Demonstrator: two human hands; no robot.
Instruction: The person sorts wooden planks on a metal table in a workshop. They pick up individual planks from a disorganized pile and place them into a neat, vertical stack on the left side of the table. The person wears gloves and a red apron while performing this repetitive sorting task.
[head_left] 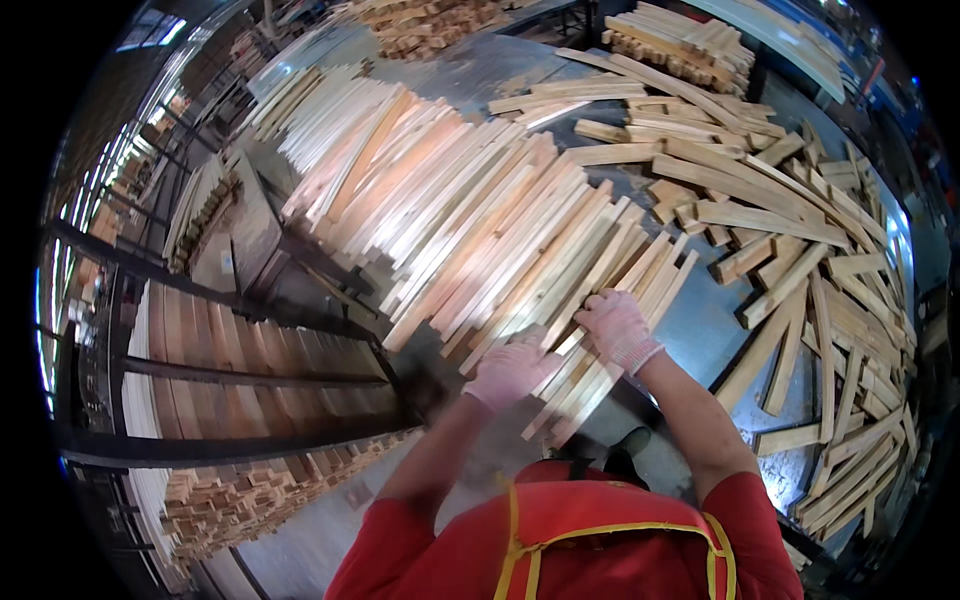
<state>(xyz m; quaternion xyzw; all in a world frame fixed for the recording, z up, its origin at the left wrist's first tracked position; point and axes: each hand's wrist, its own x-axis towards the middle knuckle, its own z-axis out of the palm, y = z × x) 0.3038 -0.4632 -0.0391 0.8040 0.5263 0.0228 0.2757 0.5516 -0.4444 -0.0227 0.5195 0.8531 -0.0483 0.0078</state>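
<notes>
A long row of pale wooden strips lies side by side across the grey metal table, slanting toward me. My left hand, in a pale pinkish glove and slightly blurred, closes over near ends of strips; its fingertips are partly hidden. Farther right, my right hand, gloved alike, has its fingers curled over a strip at the row's right end. Between and below the hands, several strip ends stick out past the table's near edge. Which single strips each hand grips is hard to make out.
Loose wooden pieces lie jumbled on the table at the right. Stacked wood stands at the back. To my left is a dark metal rack with boards, and a wood stack below it.
</notes>
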